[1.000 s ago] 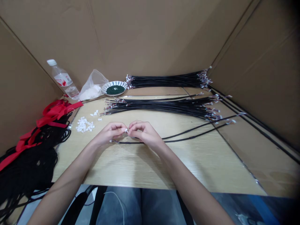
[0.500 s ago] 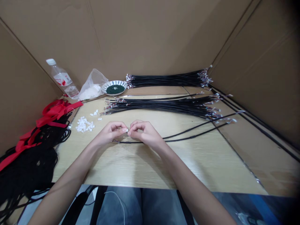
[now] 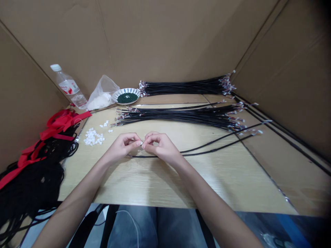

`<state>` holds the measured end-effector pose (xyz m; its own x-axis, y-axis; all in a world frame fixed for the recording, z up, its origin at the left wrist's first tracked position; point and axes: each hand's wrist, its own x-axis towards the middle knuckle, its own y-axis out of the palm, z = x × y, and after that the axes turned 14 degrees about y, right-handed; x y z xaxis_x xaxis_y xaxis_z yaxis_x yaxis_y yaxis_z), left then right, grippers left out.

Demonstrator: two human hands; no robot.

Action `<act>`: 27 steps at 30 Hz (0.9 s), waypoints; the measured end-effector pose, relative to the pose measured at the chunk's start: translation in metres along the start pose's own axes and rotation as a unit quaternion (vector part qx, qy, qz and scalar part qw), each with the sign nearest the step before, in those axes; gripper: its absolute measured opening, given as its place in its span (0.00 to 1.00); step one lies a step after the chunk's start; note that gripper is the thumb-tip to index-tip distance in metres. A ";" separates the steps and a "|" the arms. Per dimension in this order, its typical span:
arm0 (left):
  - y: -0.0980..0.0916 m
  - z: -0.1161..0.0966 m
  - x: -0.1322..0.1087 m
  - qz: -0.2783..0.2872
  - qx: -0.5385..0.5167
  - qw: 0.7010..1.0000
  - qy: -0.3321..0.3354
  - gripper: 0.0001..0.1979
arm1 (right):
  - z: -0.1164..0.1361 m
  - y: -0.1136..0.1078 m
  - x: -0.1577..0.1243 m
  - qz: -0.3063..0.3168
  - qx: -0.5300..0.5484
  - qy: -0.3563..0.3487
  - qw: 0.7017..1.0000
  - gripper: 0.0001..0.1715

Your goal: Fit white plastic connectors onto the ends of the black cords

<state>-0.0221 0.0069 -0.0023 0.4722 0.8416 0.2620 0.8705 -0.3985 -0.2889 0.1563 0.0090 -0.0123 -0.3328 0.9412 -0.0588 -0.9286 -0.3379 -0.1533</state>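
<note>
My left hand (image 3: 122, 146) and my right hand (image 3: 160, 147) meet fingertip to fingertip over the wooden table (image 3: 160, 179). Both are pinched shut. Between the fingertips sits a small white connector (image 3: 141, 143), and the left hand seems to hold it. My right hand pinches the end of a black cable (image 3: 207, 147) that runs off to the right across the table. A second loose black cable (image 3: 147, 156) lies flat just under my hands.
A bundle of black cables (image 3: 181, 116) lies behind my hands, another bundle (image 3: 183, 88) by the cardboard wall. White connectors (image 3: 92, 136) are piled at left. A plate (image 3: 126, 96), plastic bag (image 3: 101, 96), water bottle (image 3: 67, 86) and red straps (image 3: 58, 124) stand at left.
My hands have stayed together at the same spot, with only small finger movements at the connector. The view has shifted slightly.
</note>
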 end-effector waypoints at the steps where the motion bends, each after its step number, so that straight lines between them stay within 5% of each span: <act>1: 0.000 0.001 0.000 -0.001 0.004 1.000 0.002 0.17 | 0.000 0.000 0.000 0.000 0.000 0.000 1.000 0.05; 19: 0.001 0.000 0.001 -0.007 0.025 1.000 0.017 0.15 | -0.001 0.001 0.003 -0.029 0.008 0.012 0.999 0.06; 27: -0.005 0.003 -0.001 0.007 0.044 0.999 0.017 0.11 | 0.006 -0.001 0.000 -0.011 0.112 0.112 0.987 0.09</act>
<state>-0.0275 0.0091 -0.0037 0.4902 0.8223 0.2889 0.8487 -0.3749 -0.3729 0.1561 0.0093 -0.0062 -0.2900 0.9154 -0.2792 -0.9568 -0.2835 0.0642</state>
